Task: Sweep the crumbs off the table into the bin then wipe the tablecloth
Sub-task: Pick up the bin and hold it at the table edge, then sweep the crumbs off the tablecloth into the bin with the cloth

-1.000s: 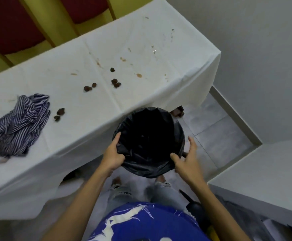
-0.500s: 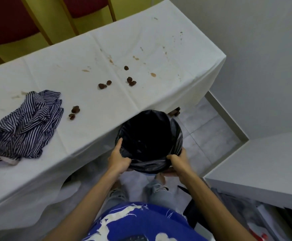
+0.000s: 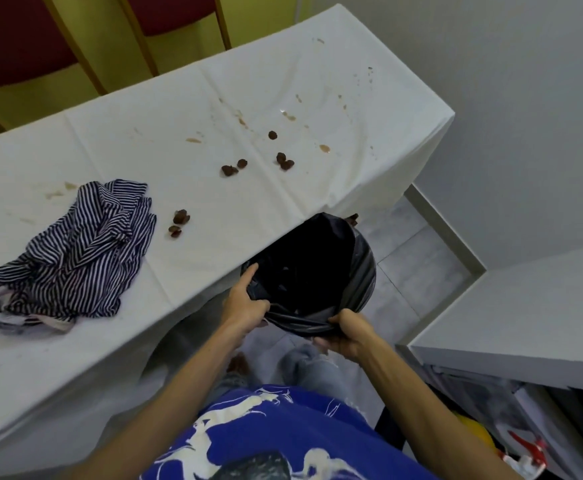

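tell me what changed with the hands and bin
The right hand, open against the rim a second ago, now curls its grip round the near rim of the round black-lined bin. The left hand kept holding the rim; the brown crumbs and navy-striped cloth stayed on the white tablecloth.

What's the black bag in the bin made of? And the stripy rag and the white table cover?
Black bin bag: probably thin plastic; it shines and wrinkles. Dark striped rag: soft woven fabric, crumpled in loose folds. White tablecloth: matte, with fold creases; cloth or paper, unclear.
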Motion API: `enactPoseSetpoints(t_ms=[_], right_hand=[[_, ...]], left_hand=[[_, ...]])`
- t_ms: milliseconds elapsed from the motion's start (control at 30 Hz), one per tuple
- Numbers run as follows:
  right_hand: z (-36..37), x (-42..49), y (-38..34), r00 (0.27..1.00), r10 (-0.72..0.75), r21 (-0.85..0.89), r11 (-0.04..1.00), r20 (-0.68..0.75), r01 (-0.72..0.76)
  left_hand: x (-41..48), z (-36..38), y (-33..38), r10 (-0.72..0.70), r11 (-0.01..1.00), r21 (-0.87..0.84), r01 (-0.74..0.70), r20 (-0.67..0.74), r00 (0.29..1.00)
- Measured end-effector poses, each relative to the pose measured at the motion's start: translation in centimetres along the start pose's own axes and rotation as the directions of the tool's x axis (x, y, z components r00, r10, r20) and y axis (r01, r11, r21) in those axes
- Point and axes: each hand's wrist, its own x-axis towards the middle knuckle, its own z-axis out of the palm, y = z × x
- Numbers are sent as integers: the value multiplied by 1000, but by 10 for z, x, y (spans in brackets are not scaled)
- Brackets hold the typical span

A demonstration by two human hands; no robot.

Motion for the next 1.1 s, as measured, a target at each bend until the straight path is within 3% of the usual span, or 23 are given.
enactPoseSetpoints(t_ms=[200,300,467,567,633,733,800,867,933,1000,1100], right_hand=[[-4,5,-3,994,-85,5,996,-66,86],[-2,8,1,995,-76,-5,997,-71,76],[13,10,2,995,-72,-28,997,-67,70],[13,8,5,996,-79,-42,996,-43,78],[12,8,4,995,-89,-37,996,-42,87],[8,10,-1,995,-93,-17,996,-45,92],[5,13,-3,993,-97,-34,995,-59,95],[3,13,-4,993,-102,-57,994,-64,98],[3,11,-6,992,-105,-63,993,-64,101],[3,10,-9,992,-107,-61,993,-65,103],[0,11,-13,991,-115,-61,992,-68,111]], left_hand=[[6,-23,15,9,996,85,-18,106,994],[-2,-38,24,-18,998,59,14,70,997],[-16,-92,49,51,999,-10,-51,18,999],[-27,-128,59,83,990,-102,-95,-113,990],[-29,-154,68,152,982,-71,-178,-277,949],[-19,-190,74,350,937,208,-281,-543,764],[-8,-211,68,442,871,463,-166,-588,678],[2,-229,56,336,777,621,98,-542,770],[10,-239,43,139,713,655,253,-485,863],[14,-242,38,105,680,681,272,-457,883],[16,-244,49,183,668,693,272,-507,842]])
